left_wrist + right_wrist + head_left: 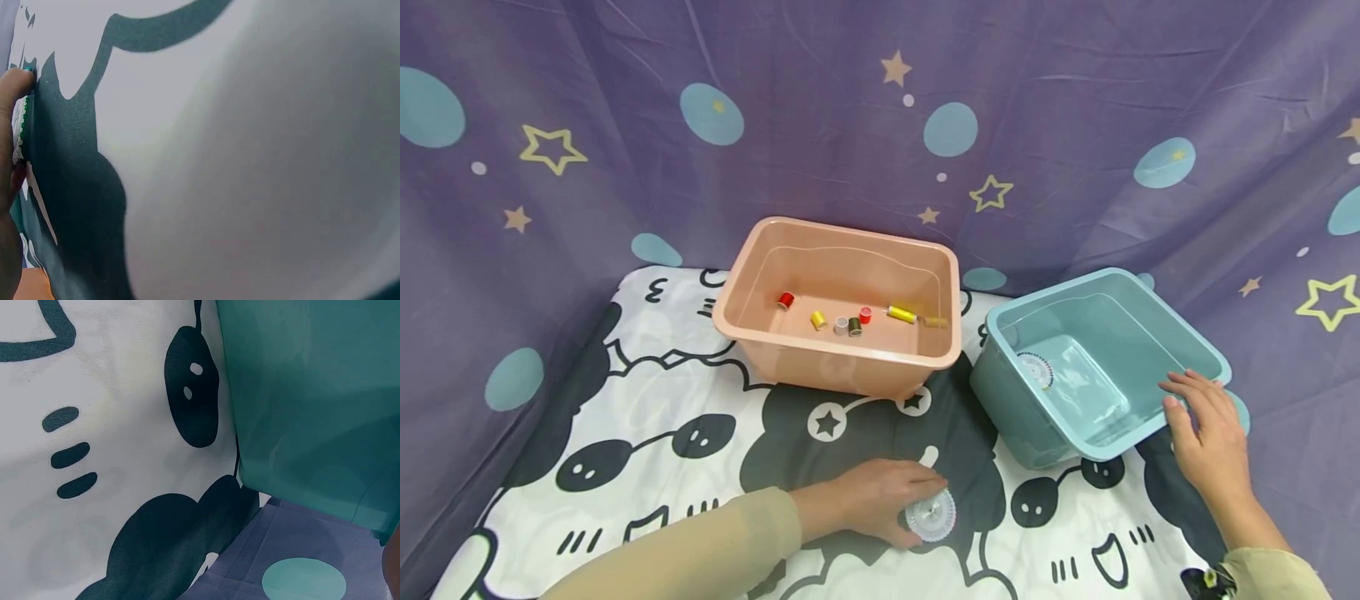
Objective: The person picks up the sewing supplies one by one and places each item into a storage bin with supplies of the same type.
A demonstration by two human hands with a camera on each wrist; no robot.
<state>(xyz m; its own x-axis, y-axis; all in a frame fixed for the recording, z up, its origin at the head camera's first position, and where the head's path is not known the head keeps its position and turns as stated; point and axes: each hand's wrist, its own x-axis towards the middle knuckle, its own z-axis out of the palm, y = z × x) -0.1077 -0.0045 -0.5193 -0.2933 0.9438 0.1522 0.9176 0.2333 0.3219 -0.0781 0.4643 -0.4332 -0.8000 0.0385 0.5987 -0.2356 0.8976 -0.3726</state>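
Note:
My left hand [887,500] grips a round wheel of sewing pins [931,515] by its left side, fingers at the far edge and thumb at the near edge. This wheel is low over the dark print of the cloth. In the left wrist view, the hand [9,144] shows at the left border, with the wheel's beaded edge [25,119] seen side-on. A second pin wheel [1036,370] lies inside the teal bin [1075,442], against its left side. Over that bin's right rim rests my right hand [1213,442], fingers loosely extended and holding no small item.
A peach bin [835,350] stands at the back centre. Several thread spools lie in it, among them a red spool [786,301] and a long yellow spool [902,314]. Purple curtain [820,108] hangs behind the cartoon-print cloth [685,475].

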